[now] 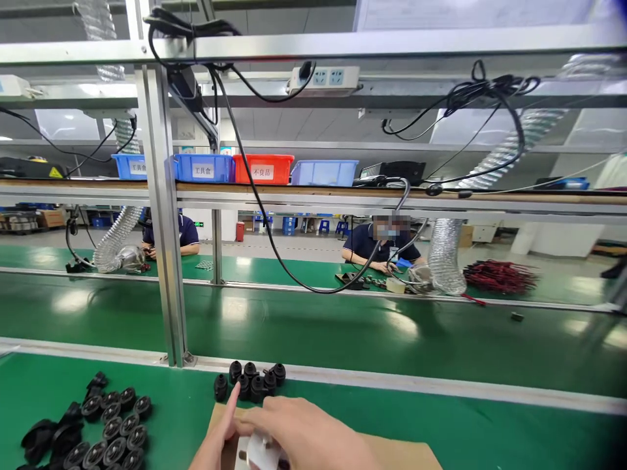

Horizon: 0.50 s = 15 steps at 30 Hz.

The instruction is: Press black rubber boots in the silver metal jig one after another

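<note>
At the bottom edge both my hands meet over a brown cardboard sheet (416,455). My right hand (313,434) curls over a small white part (262,452), fingers closed round it. My left hand (213,447) comes up from below with its index finger stretched out, touching the same white part; the rest of that hand is cut off by the frame. Just beyond my fingers stands a small cluster of black round parts (251,380) on the green bench.
A larger heap of black round parts (105,431) lies at the lower left. An aluminium post (164,261) rises from the bench edge. Beyond a green conveyor (343,333), two other people sit working. Coloured bins (262,168), cables and foil ducts (448,254) hang above.
</note>
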Tool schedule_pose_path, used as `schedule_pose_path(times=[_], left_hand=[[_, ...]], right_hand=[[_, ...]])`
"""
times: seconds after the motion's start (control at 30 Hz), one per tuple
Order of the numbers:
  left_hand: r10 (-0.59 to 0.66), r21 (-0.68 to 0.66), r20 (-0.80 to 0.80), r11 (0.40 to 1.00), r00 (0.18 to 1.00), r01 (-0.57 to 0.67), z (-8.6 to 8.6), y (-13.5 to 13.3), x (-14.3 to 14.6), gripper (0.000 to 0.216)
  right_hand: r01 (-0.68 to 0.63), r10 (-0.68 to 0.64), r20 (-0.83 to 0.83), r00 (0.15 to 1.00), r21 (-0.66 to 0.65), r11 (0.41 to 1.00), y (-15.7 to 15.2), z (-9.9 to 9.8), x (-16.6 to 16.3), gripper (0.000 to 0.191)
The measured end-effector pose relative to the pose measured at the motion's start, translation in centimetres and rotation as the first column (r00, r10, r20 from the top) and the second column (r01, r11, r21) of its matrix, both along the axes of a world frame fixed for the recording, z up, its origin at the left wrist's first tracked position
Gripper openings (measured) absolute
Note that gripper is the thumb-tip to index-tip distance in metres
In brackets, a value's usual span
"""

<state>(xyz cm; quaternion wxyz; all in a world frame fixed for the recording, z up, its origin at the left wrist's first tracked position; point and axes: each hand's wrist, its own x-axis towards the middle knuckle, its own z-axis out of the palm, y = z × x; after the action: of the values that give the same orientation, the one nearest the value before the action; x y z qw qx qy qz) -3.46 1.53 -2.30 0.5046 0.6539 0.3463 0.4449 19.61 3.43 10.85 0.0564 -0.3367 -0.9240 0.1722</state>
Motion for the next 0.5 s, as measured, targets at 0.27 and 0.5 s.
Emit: schedule_pose_path(times=[0.27, 0.5], left_hand=[[0.133, -0.140, 0.047, 0.982, 0.990, -0.125, 4.3, 0.3, 0.3, 0.104], [0.095, -0.157, 0.044, 0.984, 0.995, -0.087, 3.6, 0.3, 0.4, 0.106]], right_hand=[[-0.009, -0.018, 0.131, 0.991, 0.203, 0.979, 0.6, -1.0, -1.8, 0.045], [-0.073, 0.026, 0.158, 0.987, 0.294, 0.953, 0.7, -1.2, -2.0, 0.051]])
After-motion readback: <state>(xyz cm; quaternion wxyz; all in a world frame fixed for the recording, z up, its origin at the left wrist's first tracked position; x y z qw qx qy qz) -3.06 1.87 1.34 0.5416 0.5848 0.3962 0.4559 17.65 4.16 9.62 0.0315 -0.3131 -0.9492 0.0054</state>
